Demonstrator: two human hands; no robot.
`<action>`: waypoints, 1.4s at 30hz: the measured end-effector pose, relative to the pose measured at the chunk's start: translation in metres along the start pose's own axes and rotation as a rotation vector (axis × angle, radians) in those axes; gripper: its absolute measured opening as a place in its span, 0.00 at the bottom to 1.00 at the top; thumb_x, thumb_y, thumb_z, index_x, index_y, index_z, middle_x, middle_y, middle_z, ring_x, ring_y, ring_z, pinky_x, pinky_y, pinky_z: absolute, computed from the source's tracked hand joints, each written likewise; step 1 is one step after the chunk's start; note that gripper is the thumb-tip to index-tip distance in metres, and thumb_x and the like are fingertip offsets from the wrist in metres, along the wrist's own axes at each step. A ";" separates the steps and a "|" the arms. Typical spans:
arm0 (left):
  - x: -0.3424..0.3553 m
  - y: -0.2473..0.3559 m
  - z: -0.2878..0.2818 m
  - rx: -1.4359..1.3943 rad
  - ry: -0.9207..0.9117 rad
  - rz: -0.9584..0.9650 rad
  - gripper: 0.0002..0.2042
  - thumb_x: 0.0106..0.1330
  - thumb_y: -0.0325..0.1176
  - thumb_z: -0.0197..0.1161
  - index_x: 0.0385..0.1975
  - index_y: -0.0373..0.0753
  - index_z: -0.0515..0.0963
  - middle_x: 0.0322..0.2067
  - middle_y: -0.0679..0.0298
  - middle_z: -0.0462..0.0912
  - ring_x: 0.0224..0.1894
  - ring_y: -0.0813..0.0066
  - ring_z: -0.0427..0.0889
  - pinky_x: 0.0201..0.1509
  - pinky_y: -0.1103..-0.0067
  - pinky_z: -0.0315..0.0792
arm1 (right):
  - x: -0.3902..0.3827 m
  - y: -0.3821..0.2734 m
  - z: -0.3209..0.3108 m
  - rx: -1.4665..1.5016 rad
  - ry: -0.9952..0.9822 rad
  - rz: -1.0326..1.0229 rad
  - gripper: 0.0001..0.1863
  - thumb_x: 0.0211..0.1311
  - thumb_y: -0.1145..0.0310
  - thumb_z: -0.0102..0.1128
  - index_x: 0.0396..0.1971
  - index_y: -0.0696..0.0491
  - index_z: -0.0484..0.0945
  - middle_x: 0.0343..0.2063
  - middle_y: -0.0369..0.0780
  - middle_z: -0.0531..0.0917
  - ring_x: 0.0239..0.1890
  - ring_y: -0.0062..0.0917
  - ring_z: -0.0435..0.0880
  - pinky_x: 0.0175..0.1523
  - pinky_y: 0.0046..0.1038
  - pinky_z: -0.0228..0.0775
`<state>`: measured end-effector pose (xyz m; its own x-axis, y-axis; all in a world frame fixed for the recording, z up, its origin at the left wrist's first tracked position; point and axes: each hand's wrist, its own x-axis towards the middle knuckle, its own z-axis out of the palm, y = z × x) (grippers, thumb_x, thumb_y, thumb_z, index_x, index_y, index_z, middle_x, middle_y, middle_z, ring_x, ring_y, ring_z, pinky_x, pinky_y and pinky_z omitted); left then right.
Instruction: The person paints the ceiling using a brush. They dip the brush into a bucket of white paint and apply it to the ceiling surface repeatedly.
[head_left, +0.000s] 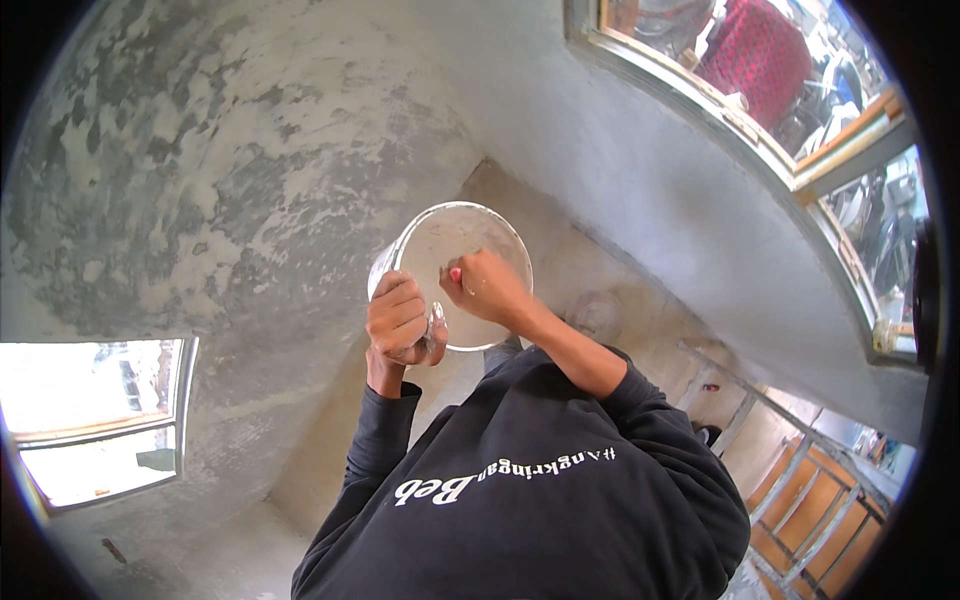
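A white bucket (480,209) is held up in front of my chest, its open mouth facing me and its rim smeared with pale material. My left hand (398,318) is closed around the bucket's near left rim, its fingers curled over the edge. A pale, shiny patch shows beside that thumb; I cannot make out what it is. Over the bucket's mouth, my right hand (487,287) is closed in a fist around a red-handled tool (456,274). Only the red end of the handle shows; the rest is hidden by the hand.
A patchy grey plastered wall (230,180) rises on the left, with a bright window (95,410) low in it. Another framed window (740,110) is at the upper right. A ladder (800,480) leans at the lower right. A round pale container (595,315) stands behind my right forearm.
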<state>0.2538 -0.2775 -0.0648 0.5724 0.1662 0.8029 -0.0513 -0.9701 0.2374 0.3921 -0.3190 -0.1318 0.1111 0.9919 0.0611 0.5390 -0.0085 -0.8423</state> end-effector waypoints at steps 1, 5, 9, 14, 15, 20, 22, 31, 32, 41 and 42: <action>0.005 0.000 0.002 -0.014 -0.008 0.000 0.12 0.40 0.21 0.53 0.05 0.36 0.57 0.08 0.65 0.60 0.12 0.69 0.61 0.27 0.74 0.63 | 0.002 0.000 -0.002 0.011 0.063 -0.012 0.15 0.56 0.66 0.54 0.17 0.60 0.78 0.18 0.53 0.78 0.22 0.50 0.78 0.31 0.45 0.71; 0.015 -0.001 0.008 -0.040 -0.049 -0.001 0.12 0.40 0.21 0.53 0.05 0.37 0.57 0.08 0.65 0.60 0.12 0.70 0.60 0.27 0.74 0.63 | 0.003 0.005 -0.013 -0.046 0.127 -0.017 0.14 0.55 0.67 0.54 0.16 0.59 0.79 0.16 0.53 0.77 0.21 0.51 0.77 0.30 0.46 0.70; 0.022 -0.005 0.016 -0.051 -0.031 -0.001 0.13 0.41 0.21 0.53 0.05 0.37 0.56 0.08 0.65 0.59 0.12 0.70 0.60 0.27 0.74 0.63 | 0.002 0.004 -0.022 -0.111 -0.031 0.047 0.14 0.56 0.67 0.53 0.16 0.59 0.78 0.16 0.54 0.76 0.21 0.50 0.77 0.30 0.46 0.69; 0.024 -0.006 0.017 -0.038 -0.046 0.007 0.13 0.43 0.22 0.53 0.06 0.37 0.56 0.08 0.66 0.59 0.12 0.70 0.61 0.27 0.75 0.63 | 0.015 0.008 -0.029 0.051 0.054 0.006 0.16 0.57 0.66 0.54 0.15 0.61 0.77 0.16 0.54 0.77 0.21 0.50 0.78 0.30 0.45 0.70; 0.024 -0.005 0.018 -0.029 -0.043 0.007 0.13 0.43 0.22 0.53 0.06 0.37 0.57 0.08 0.66 0.60 0.12 0.70 0.61 0.27 0.74 0.63 | 0.016 0.007 -0.032 0.072 0.087 -0.003 0.17 0.58 0.66 0.54 0.14 0.61 0.77 0.16 0.54 0.77 0.21 0.50 0.78 0.30 0.45 0.70; 0.026 0.001 0.019 0.020 -0.005 0.007 0.13 0.47 0.23 0.53 0.06 0.36 0.58 0.08 0.66 0.61 0.12 0.70 0.62 0.28 0.74 0.64 | 0.012 0.012 -0.031 0.008 0.052 -0.115 0.21 0.62 0.63 0.52 0.14 0.62 0.75 0.15 0.53 0.75 0.20 0.51 0.73 0.29 0.46 0.66; 0.026 0.004 0.017 0.043 -0.004 0.000 0.14 0.49 0.24 0.53 0.06 0.35 0.59 0.08 0.66 0.61 0.12 0.70 0.63 0.28 0.74 0.65 | 0.011 0.015 -0.030 -0.008 -0.028 -0.149 0.20 0.62 0.63 0.52 0.14 0.62 0.74 0.15 0.54 0.75 0.20 0.51 0.73 0.29 0.45 0.65; 0.026 0.018 0.011 0.117 -0.013 0.036 0.15 0.52 0.26 0.54 0.05 0.35 0.62 0.08 0.66 0.61 0.12 0.71 0.64 0.28 0.73 0.65 | 0.003 -0.005 -0.045 0.372 -0.151 -0.113 0.19 0.60 0.64 0.55 0.15 0.63 0.74 0.15 0.54 0.74 0.19 0.51 0.73 0.29 0.44 0.67; 0.026 0.020 0.009 0.126 -0.017 0.042 0.16 0.53 0.26 0.54 0.05 0.35 0.62 0.08 0.66 0.61 0.12 0.71 0.64 0.28 0.73 0.65 | 0.003 -0.006 -0.044 0.404 -0.093 -0.124 0.19 0.60 0.64 0.55 0.15 0.63 0.74 0.15 0.54 0.75 0.19 0.51 0.73 0.29 0.44 0.67; 0.022 0.025 0.006 0.141 -0.021 0.063 0.21 0.60 0.32 0.57 0.05 0.35 0.61 0.08 0.66 0.62 0.13 0.70 0.66 0.28 0.73 0.65 | -0.004 -0.005 -0.039 0.006 0.037 -0.063 0.16 0.56 0.66 0.56 0.16 0.63 0.77 0.14 0.54 0.75 0.20 0.49 0.77 0.29 0.42 0.70; 0.022 0.026 0.006 0.144 -0.023 0.067 0.22 0.61 0.33 0.57 0.05 0.35 0.61 0.08 0.66 0.62 0.13 0.70 0.66 0.28 0.73 0.65 | -0.006 -0.005 -0.040 -0.012 -0.006 -0.061 0.16 0.56 0.67 0.56 0.16 0.62 0.78 0.14 0.55 0.75 0.20 0.49 0.77 0.29 0.42 0.71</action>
<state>0.2699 -0.3000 -0.0445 0.5900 0.0982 0.8014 0.0272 -0.9944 0.1019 0.4220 -0.3297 -0.1071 0.0728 0.9914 0.1088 0.5549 0.0504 -0.8304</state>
